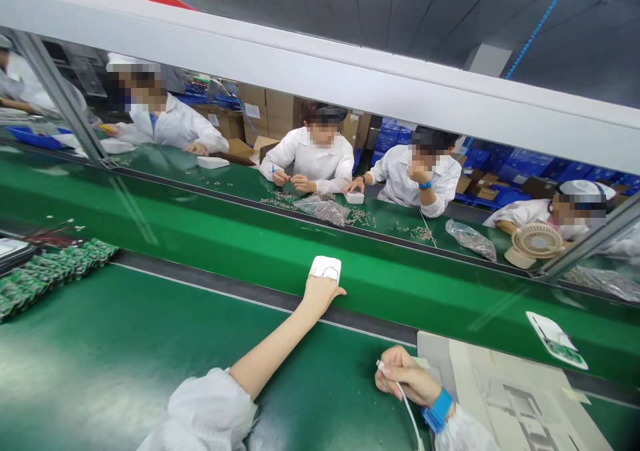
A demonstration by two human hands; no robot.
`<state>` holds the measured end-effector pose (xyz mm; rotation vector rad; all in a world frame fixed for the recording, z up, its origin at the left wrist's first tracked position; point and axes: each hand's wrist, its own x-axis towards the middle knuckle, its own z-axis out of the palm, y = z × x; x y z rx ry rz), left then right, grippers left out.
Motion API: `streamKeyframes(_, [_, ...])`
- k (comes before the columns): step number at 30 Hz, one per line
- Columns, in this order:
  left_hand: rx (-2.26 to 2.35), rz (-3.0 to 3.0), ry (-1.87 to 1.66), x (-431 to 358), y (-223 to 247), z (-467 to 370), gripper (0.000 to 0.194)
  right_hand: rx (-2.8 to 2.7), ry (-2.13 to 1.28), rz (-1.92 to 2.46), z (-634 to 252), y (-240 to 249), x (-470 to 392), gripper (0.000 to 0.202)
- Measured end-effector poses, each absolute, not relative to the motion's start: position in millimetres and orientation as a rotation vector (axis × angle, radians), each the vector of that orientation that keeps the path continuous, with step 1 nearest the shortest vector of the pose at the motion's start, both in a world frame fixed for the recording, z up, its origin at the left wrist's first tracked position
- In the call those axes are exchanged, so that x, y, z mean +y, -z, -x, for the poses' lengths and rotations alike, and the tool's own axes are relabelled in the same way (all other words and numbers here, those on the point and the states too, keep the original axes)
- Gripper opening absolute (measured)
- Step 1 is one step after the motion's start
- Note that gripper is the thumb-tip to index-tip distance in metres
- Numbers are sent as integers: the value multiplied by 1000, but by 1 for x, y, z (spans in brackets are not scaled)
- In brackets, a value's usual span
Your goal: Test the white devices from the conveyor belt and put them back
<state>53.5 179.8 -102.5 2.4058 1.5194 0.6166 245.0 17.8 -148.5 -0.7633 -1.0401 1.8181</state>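
Probably light, stiff, best edge-held, the white case (325, 266) touched the left hand (321, 292), grip unclear; right hand (404, 375) pinched cable plug (381, 365).

Far worktop (240, 178), tan fan (537, 240) on it at right, clear bag (324, 211) of small parts mid-length, loose parts (363, 219) beside it, second bag (471, 239) nearer the fan, white-coated co-workers (340, 161) seated behind, cartons (281, 114) to the rear, blue tray (40, 137) far left, white beam (320, 64) overhead.
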Motion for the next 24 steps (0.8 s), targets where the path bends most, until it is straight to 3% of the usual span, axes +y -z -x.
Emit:
streamKeyframes(10, [952,-2496,-657,70,135,-93,44,-956,-1814,728,-248,138,17,13])
streamKeyframes(15, [740,-2281,-593,77,128,-90,45,-950,-1842,677,-248,132,14,8])
streamKeyframes(19, [524,-2280,-552,83,123,-82,35,-1009,-1868,689,-254,137,14,14])
streamKeyframes(24, [417,-2396,-499,79,129,-82,44,-1058,-1922,560,-259,143,15,18])
